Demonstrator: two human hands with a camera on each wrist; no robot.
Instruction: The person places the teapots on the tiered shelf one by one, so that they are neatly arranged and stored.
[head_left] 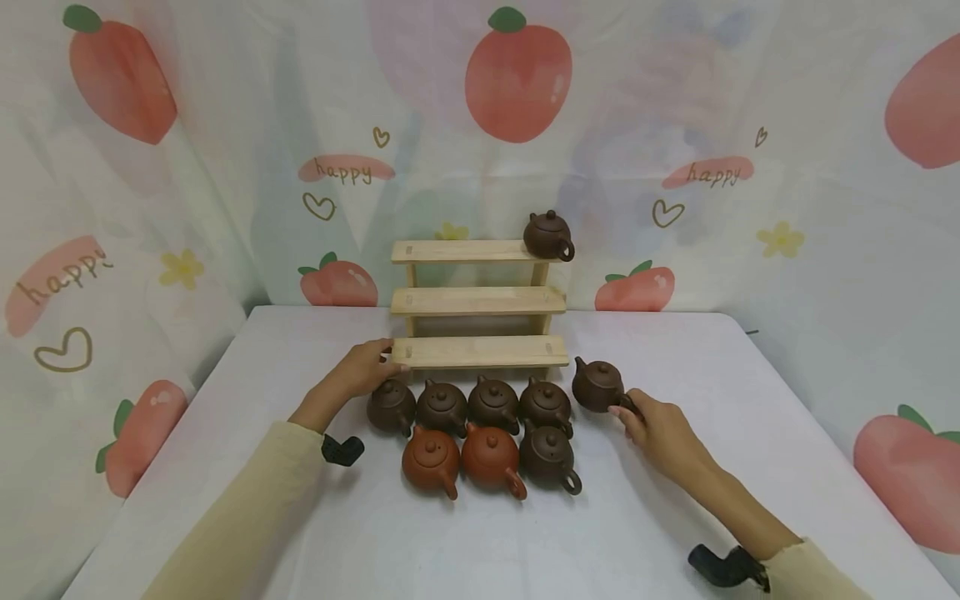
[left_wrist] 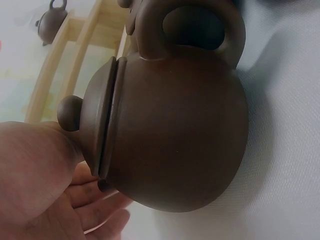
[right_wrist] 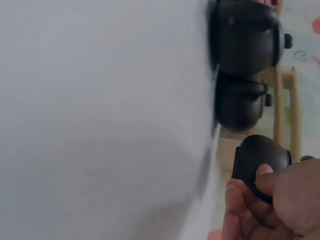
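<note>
My right hand [head_left: 667, 433] pinches the handle of a dark brown teapot [head_left: 597, 385], right of the teapot rows. In the right wrist view, thumb and fingers meet on this teapot [right_wrist: 260, 162]. My left hand [head_left: 363, 368] holds the left end of the three-tier wooden shelf [head_left: 480, 352] at its lowest board, thumb at the front edge. Just below that hand sits another dark teapot [head_left: 391, 407]; it fills the left wrist view, its body [left_wrist: 175, 135] hiding part of the fingers. One dark teapot [head_left: 548, 235] stands on the top board's right end.
Dark teapots [head_left: 493, 404] form a row before the shelf. Nearer stand two reddish-orange teapots [head_left: 431, 460] and another dark one [head_left: 548, 457], all close together. A white cloth [head_left: 375, 550] covers the table, and a fruit-print curtain [head_left: 600, 100] hangs behind.
</note>
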